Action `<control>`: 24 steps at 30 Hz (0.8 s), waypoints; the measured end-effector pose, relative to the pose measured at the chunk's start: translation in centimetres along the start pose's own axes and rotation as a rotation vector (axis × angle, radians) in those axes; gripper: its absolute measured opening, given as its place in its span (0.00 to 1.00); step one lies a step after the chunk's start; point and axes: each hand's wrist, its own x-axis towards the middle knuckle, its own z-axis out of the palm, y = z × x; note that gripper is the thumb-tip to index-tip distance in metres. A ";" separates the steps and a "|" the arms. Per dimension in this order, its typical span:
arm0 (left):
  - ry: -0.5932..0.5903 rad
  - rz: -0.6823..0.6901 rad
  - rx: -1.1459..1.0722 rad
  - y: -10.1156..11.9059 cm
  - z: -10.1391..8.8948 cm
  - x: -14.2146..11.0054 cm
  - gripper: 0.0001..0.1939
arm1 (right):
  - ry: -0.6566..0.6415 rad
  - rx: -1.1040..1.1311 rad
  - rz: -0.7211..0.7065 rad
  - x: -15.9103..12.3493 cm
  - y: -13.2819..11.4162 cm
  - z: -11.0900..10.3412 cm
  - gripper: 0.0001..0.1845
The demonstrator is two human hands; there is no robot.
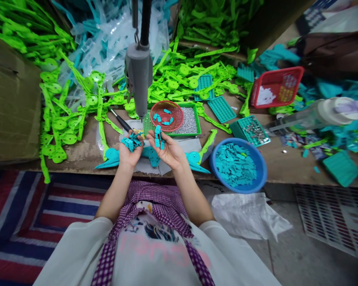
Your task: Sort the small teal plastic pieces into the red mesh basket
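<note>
My left hand (130,150) is cupped palm up around a heap of small teal plastic pieces (131,141). Beside it my right hand (167,149) holds several more teal pieces (158,137) between fingers and palm. Both hands hover over the bench edge, just below a hanging grey electric screwdriver (139,79). Behind them a small red mesh basket (167,116) with a few teal pieces rests on a green tray (197,125) of silver screws. Teal fan-shaped parts (193,159) lie on the bench under my hands.
A blue bowl (261,180) full of teal pieces sits right of my hands. Lime green plastic parts (62,119) cover the bench's left and back. A red basket (295,75), teal trays (250,130), a clear bottle (325,113) and a cardboard box (12,107) stand around.
</note>
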 end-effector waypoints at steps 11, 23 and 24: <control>0.033 -0.067 -0.099 0.2 0.7 -1.1 0.19 | 0.093 -0.144 -0.203 2.3 -3.2 -1.1 0.12; 0.050 -0.083 -0.130 -0.4 0.6 -1.6 0.17 | 0.366 -1.520 -0.771 4.3 -4.8 -1.7 0.15; 0.044 -0.088 -0.134 -0.4 0.7 -1.7 0.18 | 0.319 -1.521 -0.773 3.7 -4.5 -1.3 0.14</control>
